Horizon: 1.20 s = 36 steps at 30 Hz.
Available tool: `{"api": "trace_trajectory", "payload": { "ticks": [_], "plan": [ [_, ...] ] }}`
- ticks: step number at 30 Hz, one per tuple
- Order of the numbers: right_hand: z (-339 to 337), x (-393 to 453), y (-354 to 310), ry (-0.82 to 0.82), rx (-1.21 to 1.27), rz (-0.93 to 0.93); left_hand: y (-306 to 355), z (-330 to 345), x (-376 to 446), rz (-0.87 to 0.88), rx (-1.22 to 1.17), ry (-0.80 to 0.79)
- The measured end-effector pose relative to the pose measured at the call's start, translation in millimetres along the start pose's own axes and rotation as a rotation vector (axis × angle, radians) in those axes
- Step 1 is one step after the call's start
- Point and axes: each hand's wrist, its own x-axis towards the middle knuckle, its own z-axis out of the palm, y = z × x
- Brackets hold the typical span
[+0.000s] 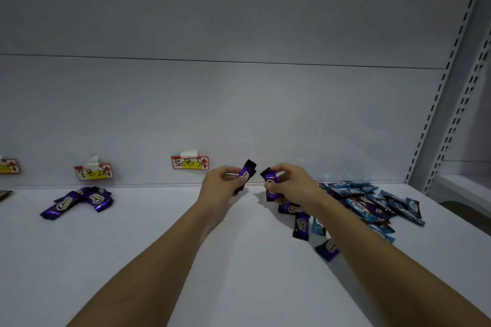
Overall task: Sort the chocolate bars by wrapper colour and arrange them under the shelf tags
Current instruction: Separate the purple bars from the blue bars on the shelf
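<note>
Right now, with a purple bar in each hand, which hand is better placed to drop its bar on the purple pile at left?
Left. The left hand is nearer the purple pile; the right hand would probably have to cross over it.

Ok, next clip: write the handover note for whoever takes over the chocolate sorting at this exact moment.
Left hand holds one purple bar; right hand holds another purple bar.
Done: a few purple bars lie under the second tag from the left.
Left: the mixed pile of blue and purple bars on the right. Nothing lies under the blue tag yet.
</note>
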Motion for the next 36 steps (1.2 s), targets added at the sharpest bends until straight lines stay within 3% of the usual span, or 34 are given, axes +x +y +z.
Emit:
{"api": "trace_trajectory", "payload": {
  "ticks": [8, 12, 20, 28, 32, 36],
  "plan": [
    [79.5, 2.1, -31.0, -0.180, 0.051, 0.014, 5.6, -118.2, -29.4, 0.061, 0.233, 0.055],
    [143.1, 2.5, -51.7, -0.261, -0.030, 0.010, 2.9, -188.0, -46.9, 0.055, 0.360, 0.163],
    [275.1, 9.2, -74.3, -0.264, -0.173, -0.073, -13.8, -302.9, -73.8, 0.009, 0.480, 0.392],
    [339.6, 27.5, -83.0, -0.135, -0.317, -0.245, -31.0, -342.5, -55.4, -0.015, 0.744, 0.330],
    [347.5, 36.2, -74.8, -0.044, -0.445, -0.387, -35.2, -349.8, -46.2, 0.021, 0.788, 0.314],
    [350.7, 43.0, -60.6, -0.054, -0.454, -0.453, -43.8, -356.7, -46.0, 0.042, 0.783, 0.260]
  ]
}}
